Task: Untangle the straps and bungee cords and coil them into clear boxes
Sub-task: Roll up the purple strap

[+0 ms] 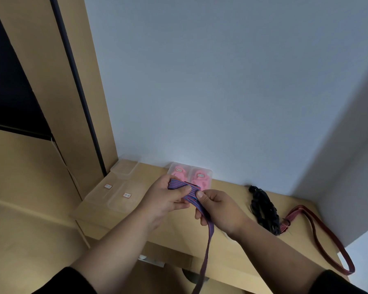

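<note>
The striped strap (192, 193), blue and red, is held above the wooden table (227, 240), in front of the person. In the head view, its wound part is gripped in the left hand (166, 198), with the thumb pressed flat on top. Just beside it, the right hand (219, 206) pinches the strap between thumb and curled fingers. From that pinch the loose tail is seen to hang straight down, past the table's front edge and out of the picture. The long axis of the free length thus runs downward and toward the person, nearer the right hand; the next wrap is judged to depend on that hand feeding the tail up onto the coil.

Behind the hands, against the wall, two clear boxes (190, 174) are seen with pink coils inside and small labels. To the left, two labelled boxes (115, 194) and one further box (125, 167) appear to hold nothing. To the right, a black bundle (263, 209) and a dark red strap (319, 236) lie on the table, not yet coiled.
</note>
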The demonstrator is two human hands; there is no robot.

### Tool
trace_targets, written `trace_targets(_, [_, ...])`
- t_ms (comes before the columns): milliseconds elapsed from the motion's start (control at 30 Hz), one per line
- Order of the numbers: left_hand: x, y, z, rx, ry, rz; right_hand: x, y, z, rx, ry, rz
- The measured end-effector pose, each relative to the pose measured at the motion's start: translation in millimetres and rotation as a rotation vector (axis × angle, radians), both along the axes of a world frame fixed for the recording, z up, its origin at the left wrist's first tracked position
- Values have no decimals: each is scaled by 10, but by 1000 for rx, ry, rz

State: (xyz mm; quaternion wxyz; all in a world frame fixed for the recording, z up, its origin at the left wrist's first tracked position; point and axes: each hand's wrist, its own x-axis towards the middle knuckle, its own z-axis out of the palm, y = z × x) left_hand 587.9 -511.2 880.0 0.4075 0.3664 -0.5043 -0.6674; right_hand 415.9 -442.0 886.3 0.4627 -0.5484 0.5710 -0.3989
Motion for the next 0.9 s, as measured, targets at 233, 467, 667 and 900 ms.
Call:
trace_targets(233, [-25, 14, -54, -48, -119, 31, -26, 21, 56, 89, 38, -22])
trace_targets(467, [-49, 100, -155, -531, -565, 114, 16, 12, 88, 383, -281, -148])
trace_targets(667, [-57, 201, -266, -633, -531, 17, 73, -43, 85, 356, -401, -206])
trace_targets(900, [-67, 279, -210, -149, -229, -85, 42, -44, 101, 125, -397, -247])
